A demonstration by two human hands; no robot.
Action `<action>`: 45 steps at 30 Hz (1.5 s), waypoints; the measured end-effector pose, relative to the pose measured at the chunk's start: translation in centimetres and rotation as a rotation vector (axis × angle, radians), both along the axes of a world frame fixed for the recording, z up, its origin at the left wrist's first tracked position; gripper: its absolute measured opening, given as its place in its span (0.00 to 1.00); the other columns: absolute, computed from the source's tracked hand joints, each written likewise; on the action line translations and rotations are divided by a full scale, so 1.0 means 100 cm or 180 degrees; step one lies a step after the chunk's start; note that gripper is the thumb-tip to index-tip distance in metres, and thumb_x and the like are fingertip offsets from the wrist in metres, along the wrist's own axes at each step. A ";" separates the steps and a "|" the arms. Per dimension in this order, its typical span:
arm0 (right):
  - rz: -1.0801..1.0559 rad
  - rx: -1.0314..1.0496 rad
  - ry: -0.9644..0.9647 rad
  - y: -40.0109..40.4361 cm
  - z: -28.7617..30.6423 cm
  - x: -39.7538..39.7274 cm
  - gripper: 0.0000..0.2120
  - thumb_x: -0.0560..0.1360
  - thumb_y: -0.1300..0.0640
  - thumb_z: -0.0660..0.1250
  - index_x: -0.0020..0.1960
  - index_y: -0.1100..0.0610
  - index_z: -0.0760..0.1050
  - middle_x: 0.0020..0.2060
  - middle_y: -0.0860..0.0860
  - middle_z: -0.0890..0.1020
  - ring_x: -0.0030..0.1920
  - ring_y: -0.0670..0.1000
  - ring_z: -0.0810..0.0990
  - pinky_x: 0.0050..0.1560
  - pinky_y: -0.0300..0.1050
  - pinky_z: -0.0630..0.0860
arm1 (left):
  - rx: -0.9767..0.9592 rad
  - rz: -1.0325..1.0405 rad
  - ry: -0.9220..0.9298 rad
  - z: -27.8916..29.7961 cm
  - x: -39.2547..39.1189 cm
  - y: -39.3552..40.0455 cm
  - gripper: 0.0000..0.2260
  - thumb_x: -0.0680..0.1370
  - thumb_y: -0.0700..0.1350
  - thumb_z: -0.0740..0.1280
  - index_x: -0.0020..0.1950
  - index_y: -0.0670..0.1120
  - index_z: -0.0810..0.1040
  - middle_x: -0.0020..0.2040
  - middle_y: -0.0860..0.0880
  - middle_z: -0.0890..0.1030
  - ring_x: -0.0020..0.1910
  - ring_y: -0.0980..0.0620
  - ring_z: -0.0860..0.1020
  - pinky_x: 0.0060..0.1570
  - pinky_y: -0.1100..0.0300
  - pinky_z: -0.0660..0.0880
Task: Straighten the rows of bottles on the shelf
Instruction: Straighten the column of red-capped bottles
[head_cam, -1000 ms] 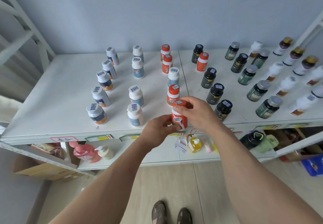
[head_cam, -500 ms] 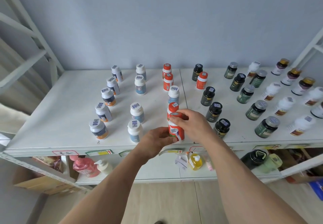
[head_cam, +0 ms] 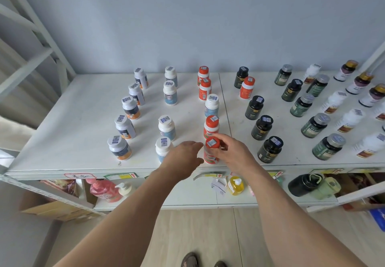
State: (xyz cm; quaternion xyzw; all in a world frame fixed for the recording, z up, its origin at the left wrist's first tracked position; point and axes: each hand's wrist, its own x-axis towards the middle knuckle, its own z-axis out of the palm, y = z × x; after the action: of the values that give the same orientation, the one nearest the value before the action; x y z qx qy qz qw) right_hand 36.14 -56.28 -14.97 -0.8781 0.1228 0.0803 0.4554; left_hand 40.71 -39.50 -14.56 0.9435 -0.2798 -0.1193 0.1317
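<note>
A white shelf [head_cam: 73, 137] carries several front-to-back rows of bottles. My right hand [head_cam: 233, 152] grips a red-capped bottle [head_cam: 210, 156] round its cap and upper body; the bottle stands upright at the front of the red-capped row, just ahead of another red-capped bottle [head_cam: 211, 126]. My left hand [head_cam: 183, 158] lies beside the held bottle's left side with relaxed fingers and holds nothing. A white blue-labelled bottle [head_cam: 211, 106] stands inside the red row. One red-capped bottle [head_cam: 246, 87] stands in the row of black bottles [head_cam: 261, 128].
Rows of white bottles [head_cam: 125, 126] stand to the left; green [head_cam: 328, 146], white and gold-capped rows stand to the right. The lower shelf holds a pink bottle [head_cam: 104, 189], a yellow bottle [head_cam: 235, 185] and a black jar [head_cam: 302, 183]. A metal frame [head_cam: 31, 62] rises at the left.
The red-capped bottle went from in front of the shelf edge to standing at the front of its row. My left hand has let go of it. The view tilted upward.
</note>
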 end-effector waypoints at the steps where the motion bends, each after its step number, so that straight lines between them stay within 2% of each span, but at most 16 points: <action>1: -0.0028 0.0050 0.0023 0.000 -0.002 0.000 0.28 0.71 0.39 0.70 0.69 0.44 0.70 0.63 0.44 0.78 0.62 0.47 0.77 0.66 0.50 0.73 | 0.0019 -0.0020 -0.0030 0.000 0.001 0.000 0.23 0.80 0.51 0.64 0.74 0.49 0.66 0.71 0.49 0.71 0.69 0.49 0.69 0.64 0.56 0.69; 5: -0.0079 0.0205 0.0076 0.001 -0.002 -0.001 0.29 0.70 0.38 0.71 0.68 0.42 0.70 0.64 0.43 0.77 0.62 0.46 0.76 0.66 0.50 0.73 | 0.0021 -0.0035 -0.0055 0.001 0.006 0.001 0.22 0.80 0.51 0.63 0.73 0.50 0.66 0.71 0.50 0.71 0.69 0.48 0.69 0.63 0.54 0.70; 10: -0.0135 0.0317 0.0006 -0.006 0.005 0.005 0.29 0.68 0.38 0.73 0.67 0.41 0.70 0.62 0.40 0.78 0.64 0.44 0.75 0.68 0.54 0.70 | -0.0174 -0.0036 -0.0139 0.013 0.019 -0.003 0.22 0.80 0.49 0.63 0.73 0.49 0.66 0.70 0.49 0.72 0.68 0.48 0.70 0.63 0.55 0.69; 12: -0.0290 0.0187 -0.0176 -0.010 0.016 0.013 0.25 0.71 0.40 0.71 0.66 0.42 0.71 0.64 0.42 0.76 0.65 0.44 0.74 0.67 0.51 0.70 | -0.0213 -0.0016 -0.0188 0.019 0.026 -0.006 0.21 0.80 0.49 0.63 0.73 0.49 0.67 0.69 0.48 0.73 0.67 0.48 0.71 0.63 0.55 0.70; 14: -0.0380 -0.0025 -0.0275 -0.015 0.026 0.023 0.25 0.74 0.42 0.69 0.69 0.46 0.69 0.67 0.45 0.74 0.67 0.46 0.72 0.65 0.47 0.70 | -0.0214 0.0032 -0.0187 0.023 0.033 -0.009 0.21 0.80 0.49 0.63 0.73 0.49 0.67 0.69 0.49 0.73 0.67 0.48 0.71 0.63 0.55 0.70; 22: 0.0123 -0.0513 0.0179 -0.018 0.026 0.075 0.30 0.76 0.49 0.69 0.75 0.48 0.61 0.72 0.49 0.69 0.71 0.53 0.68 0.68 0.52 0.66 | -0.0075 0.0269 -0.0035 0.023 0.059 -0.028 0.25 0.80 0.51 0.64 0.75 0.49 0.63 0.72 0.50 0.69 0.70 0.48 0.68 0.65 0.55 0.68; 27: 0.0349 -0.0520 0.0287 -0.032 0.020 0.090 0.27 0.75 0.48 0.69 0.71 0.48 0.66 0.66 0.49 0.76 0.65 0.53 0.75 0.66 0.50 0.69 | -0.0052 0.0475 0.0317 0.019 0.075 -0.038 0.27 0.78 0.52 0.66 0.76 0.50 0.62 0.73 0.50 0.69 0.70 0.48 0.68 0.67 0.55 0.67; 31: 0.0334 -0.0431 0.0182 -0.043 0.028 0.098 0.26 0.74 0.43 0.69 0.70 0.47 0.69 0.63 0.46 0.78 0.63 0.51 0.76 0.65 0.51 0.71 | -0.0308 0.0644 0.0765 0.019 0.082 -0.043 0.30 0.75 0.54 0.70 0.74 0.52 0.65 0.70 0.52 0.73 0.66 0.49 0.72 0.64 0.55 0.71; 35: 0.0404 -0.0360 0.0188 -0.048 0.039 0.103 0.28 0.74 0.40 0.68 0.71 0.47 0.68 0.64 0.45 0.76 0.64 0.49 0.75 0.65 0.51 0.72 | -0.0656 0.0629 0.1160 0.022 0.090 -0.045 0.23 0.72 0.54 0.73 0.66 0.51 0.75 0.62 0.52 0.79 0.59 0.51 0.76 0.60 0.57 0.72; 39: 0.0341 -0.0386 0.0164 -0.048 0.045 0.107 0.28 0.75 0.39 0.66 0.71 0.48 0.68 0.66 0.46 0.75 0.65 0.50 0.74 0.65 0.51 0.73 | -0.1093 0.0620 0.1659 0.027 0.096 -0.043 0.16 0.72 0.50 0.73 0.59 0.50 0.79 0.54 0.53 0.82 0.54 0.52 0.79 0.59 0.56 0.74; 45: 0.0195 -0.0433 0.0182 -0.041 0.050 0.110 0.28 0.76 0.37 0.63 0.72 0.48 0.67 0.67 0.48 0.74 0.63 0.50 0.76 0.59 0.45 0.74 | -0.1542 0.0626 0.2314 0.025 0.105 -0.035 0.15 0.71 0.48 0.75 0.57 0.50 0.82 0.53 0.53 0.84 0.55 0.51 0.80 0.63 0.54 0.72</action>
State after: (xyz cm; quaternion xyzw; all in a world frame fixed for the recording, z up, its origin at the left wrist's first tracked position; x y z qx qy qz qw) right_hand 47.16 -60.38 -9.92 -0.9077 0.1139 0.1108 0.3883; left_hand 51.23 -43.02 -12.06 0.8043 -0.1442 -0.3610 0.4494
